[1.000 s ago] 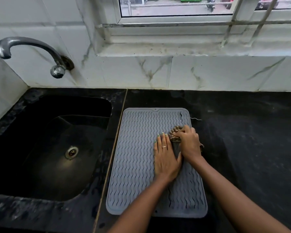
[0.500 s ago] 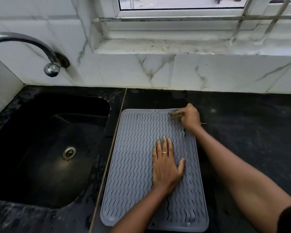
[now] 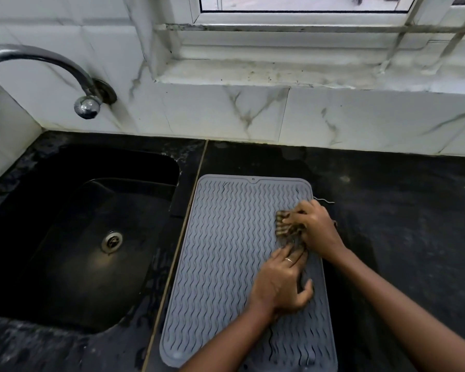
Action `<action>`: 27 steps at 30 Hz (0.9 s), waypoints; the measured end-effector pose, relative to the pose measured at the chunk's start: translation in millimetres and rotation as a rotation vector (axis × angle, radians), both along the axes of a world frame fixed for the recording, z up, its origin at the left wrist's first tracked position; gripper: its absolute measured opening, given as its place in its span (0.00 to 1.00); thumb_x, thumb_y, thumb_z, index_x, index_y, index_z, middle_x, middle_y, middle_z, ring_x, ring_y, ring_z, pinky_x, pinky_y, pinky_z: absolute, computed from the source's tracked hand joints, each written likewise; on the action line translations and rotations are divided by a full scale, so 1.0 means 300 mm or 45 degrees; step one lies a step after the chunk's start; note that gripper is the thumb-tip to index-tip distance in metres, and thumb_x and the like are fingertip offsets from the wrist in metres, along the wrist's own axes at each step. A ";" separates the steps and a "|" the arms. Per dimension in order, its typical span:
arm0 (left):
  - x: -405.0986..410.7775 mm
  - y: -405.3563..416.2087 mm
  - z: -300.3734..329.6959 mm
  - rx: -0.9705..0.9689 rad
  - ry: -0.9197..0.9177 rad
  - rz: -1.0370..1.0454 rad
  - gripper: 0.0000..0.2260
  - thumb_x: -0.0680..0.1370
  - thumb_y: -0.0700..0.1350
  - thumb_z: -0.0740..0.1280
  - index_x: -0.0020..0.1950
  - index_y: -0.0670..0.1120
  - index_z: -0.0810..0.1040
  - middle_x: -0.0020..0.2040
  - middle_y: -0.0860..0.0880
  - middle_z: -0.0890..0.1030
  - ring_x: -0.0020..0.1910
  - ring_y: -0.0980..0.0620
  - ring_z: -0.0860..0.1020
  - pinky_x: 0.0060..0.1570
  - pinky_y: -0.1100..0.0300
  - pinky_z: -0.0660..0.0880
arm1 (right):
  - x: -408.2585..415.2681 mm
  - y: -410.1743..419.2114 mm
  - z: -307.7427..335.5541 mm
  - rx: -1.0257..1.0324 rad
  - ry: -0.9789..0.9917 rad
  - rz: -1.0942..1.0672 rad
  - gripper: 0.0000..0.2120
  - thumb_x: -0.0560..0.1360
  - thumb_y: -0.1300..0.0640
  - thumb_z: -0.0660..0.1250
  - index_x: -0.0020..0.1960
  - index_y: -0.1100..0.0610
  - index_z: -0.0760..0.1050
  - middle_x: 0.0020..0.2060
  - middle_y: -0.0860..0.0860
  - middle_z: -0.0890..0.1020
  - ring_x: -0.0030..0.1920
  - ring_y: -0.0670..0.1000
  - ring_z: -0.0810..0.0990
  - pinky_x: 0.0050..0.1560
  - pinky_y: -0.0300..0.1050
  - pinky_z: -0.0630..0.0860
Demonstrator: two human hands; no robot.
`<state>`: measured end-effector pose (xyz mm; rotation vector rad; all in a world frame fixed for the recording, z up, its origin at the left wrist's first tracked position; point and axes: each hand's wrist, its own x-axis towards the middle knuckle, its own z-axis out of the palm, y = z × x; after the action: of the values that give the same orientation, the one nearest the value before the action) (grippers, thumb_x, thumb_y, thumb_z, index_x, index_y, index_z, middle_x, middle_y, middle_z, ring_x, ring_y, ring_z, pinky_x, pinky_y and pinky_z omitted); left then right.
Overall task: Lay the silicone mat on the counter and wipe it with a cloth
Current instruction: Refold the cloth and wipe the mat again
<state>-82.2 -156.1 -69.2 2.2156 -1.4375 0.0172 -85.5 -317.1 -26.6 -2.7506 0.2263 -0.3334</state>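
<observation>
Silicone mat: grey, wavy-ribbed, flat on black desk, just right of sink.
Cloth: brown-striped, bunched, on mat's right half under right hand, whose grip is closed over it.
Left hand: fingers curled, pressing mat; fingertips touch cloth's near edge.
Sink: holds only its drain; tap above.

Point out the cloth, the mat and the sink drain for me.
cloth (image 3: 286, 224): head view, bunched striped part left of the right hand.
mat (image 3: 226, 237): head view, bare wavy surface left of the hands.
sink drain (image 3: 111, 240): head view, centre of the metal strainer.
</observation>
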 end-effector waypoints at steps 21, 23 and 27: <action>0.055 0.001 0.079 -0.187 0.847 0.214 0.16 0.80 0.55 0.58 0.62 0.53 0.78 0.58 0.54 0.81 0.56 0.57 0.78 0.54 0.65 0.74 | 0.084 -0.076 0.283 1.368 0.183 -0.331 0.17 0.73 0.68 0.66 0.60 0.60 0.75 0.50 0.57 0.81 0.51 0.56 0.79 0.51 0.48 0.75; 0.088 -0.033 0.147 -0.414 1.140 0.436 0.14 0.81 0.55 0.58 0.59 0.52 0.78 0.49 0.53 0.82 0.49 0.53 0.80 0.46 0.62 0.76 | 0.064 -0.057 0.320 1.330 0.178 -0.319 0.17 0.72 0.70 0.65 0.60 0.61 0.75 0.51 0.59 0.81 0.52 0.56 0.79 0.53 0.49 0.75; 0.199 -0.129 0.338 -0.760 1.673 0.593 0.16 0.80 0.57 0.58 0.58 0.48 0.76 0.52 0.47 0.81 0.51 0.48 0.80 0.47 0.55 0.76 | 0.061 -0.004 0.383 1.290 0.082 -0.312 0.18 0.72 0.72 0.65 0.61 0.65 0.74 0.49 0.60 0.80 0.50 0.56 0.78 0.52 0.49 0.76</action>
<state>-22.5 -194.7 32.1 1.4150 -0.1370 -0.6312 -67.3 -318.1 88.2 -1.7329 0.5672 -0.1260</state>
